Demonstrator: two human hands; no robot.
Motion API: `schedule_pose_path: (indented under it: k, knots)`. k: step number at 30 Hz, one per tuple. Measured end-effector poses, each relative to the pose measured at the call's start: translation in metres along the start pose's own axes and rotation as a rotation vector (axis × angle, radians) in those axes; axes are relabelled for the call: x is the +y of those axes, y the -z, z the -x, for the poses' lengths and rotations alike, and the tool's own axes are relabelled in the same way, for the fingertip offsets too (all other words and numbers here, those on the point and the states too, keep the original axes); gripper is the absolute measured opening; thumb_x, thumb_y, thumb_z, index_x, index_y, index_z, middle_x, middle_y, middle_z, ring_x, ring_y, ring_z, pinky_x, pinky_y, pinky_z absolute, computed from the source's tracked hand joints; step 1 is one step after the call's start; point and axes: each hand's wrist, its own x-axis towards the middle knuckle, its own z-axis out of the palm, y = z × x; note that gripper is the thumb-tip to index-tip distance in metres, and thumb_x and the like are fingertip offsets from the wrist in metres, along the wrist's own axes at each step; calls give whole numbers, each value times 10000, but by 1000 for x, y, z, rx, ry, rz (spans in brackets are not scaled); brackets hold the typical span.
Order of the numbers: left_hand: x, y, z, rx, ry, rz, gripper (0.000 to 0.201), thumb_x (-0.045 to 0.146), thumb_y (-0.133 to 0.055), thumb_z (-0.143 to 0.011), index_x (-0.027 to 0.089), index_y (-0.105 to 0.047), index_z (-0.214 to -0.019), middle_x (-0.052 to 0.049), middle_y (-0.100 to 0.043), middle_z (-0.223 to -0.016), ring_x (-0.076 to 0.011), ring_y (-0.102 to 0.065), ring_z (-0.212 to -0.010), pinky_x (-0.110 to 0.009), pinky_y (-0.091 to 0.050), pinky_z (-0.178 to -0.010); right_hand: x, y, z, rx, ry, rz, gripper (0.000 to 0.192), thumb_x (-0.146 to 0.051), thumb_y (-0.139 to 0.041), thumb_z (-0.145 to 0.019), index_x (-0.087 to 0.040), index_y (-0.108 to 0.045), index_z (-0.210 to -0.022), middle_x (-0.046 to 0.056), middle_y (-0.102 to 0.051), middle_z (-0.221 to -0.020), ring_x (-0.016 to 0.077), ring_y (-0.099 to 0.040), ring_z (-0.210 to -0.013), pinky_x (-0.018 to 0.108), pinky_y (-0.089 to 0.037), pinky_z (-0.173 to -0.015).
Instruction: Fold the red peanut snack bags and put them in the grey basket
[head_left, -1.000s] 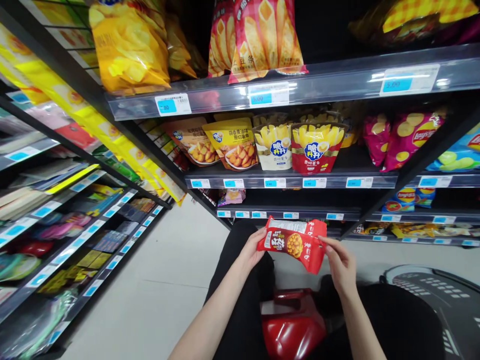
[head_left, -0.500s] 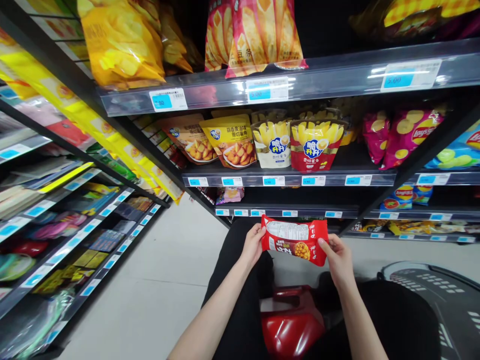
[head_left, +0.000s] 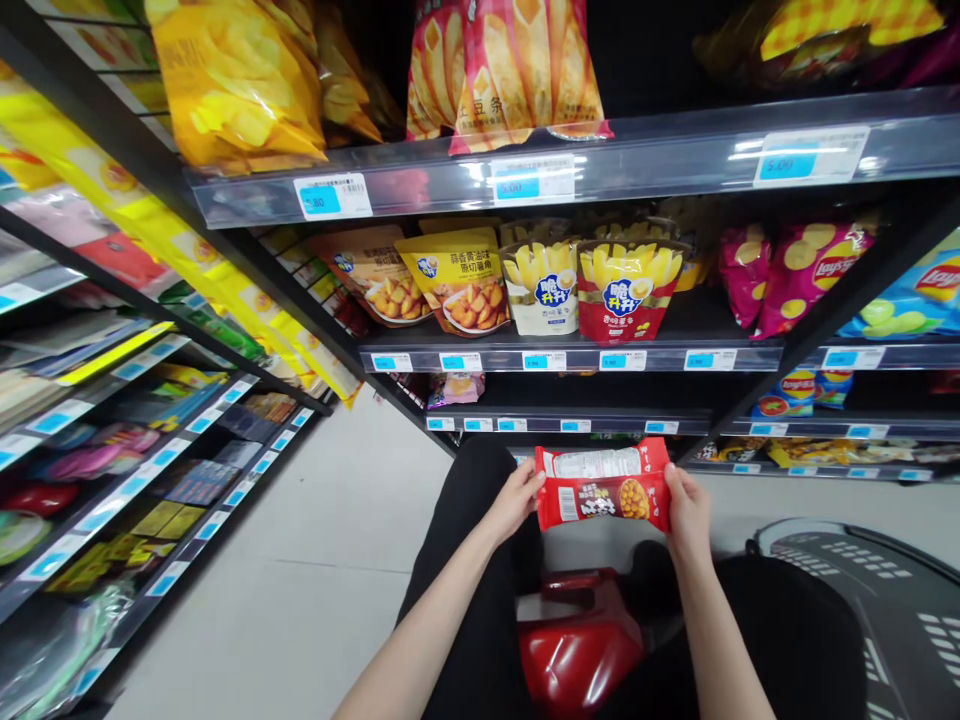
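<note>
A red snack packet (head_left: 604, 488) is stretched between my two hands, in front of the lowest shelves. Its upper part carries a pale text panel, and below that are a barcode and a picture of round golden snacks. My left hand (head_left: 519, 497) pinches the packet's left end, fingers closed. At the right end, my right hand (head_left: 688, 503) grips the edge, its thumb on the near face. Below the packet, between my black-clad knees, stands a glossy red object (head_left: 581, 640) with a handle-like opening; its full shape is hidden.
Shelves ahead hold a yellow pouch (head_left: 459, 280), a red fries pouch (head_left: 626, 290) and pink Lay's bags (head_left: 814, 272). Tilted shelving (head_left: 142, 470) stands at left. A dark grey perforated basket (head_left: 847, 560) is at lower right, on a pale tiled floor (head_left: 330, 540).
The packet has moved slightly right and turned more level, its printed face now fuller to view. Both hands still hold its ends. The view has shifted a little.
</note>
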Motion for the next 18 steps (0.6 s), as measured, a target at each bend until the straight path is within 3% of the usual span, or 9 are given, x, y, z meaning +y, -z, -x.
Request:
schedule_pose_path:
  k: [4,9,13,18]
  knots:
    - [-6,-2,7,-112,89,-135,384,424,-692,-674,139,-616,-921,-38,-640,-732,-142,-591,-631,-238,-431,-599,-3,5,-5,-66,-47,-19,364,-508,-731,-555,-188,-624,-693,-4,-660,-605,142,-574,-497,239,-464,-480]
    - [-6,-2,7,-121,-26,-315,408,453,-670,-681,115,-644,-907,-19,-624,-629,-103,-528,-498,-183,-359,-464,-13,12,-6,-302,-218,15,415,-408,-808,-481,-175,-650,-787,37,-695,-672,203,-638,-559,305,-512,-557]
    - [-1,-2,7,-158,-80,-338,360,425,-682,-676,114,-665,-855,-26,-635,-625,-111,-540,-497,-184,-363,-461,-19,22,-7,-295,-214,121,407,-370,-819,-475,-149,-668,-781,64,-703,-681,241,-654,-583,336,-518,-566]
    - [7,0,8,-203,-34,-346,314,398,-694,-671,112,-674,-800,-32,-639,-588,-132,-564,-482,-194,-381,-445,-25,32,-7,-366,-222,161,351,-458,-765,-550,-155,-669,-699,62,-692,-631,238,-643,-543,326,-505,-522]
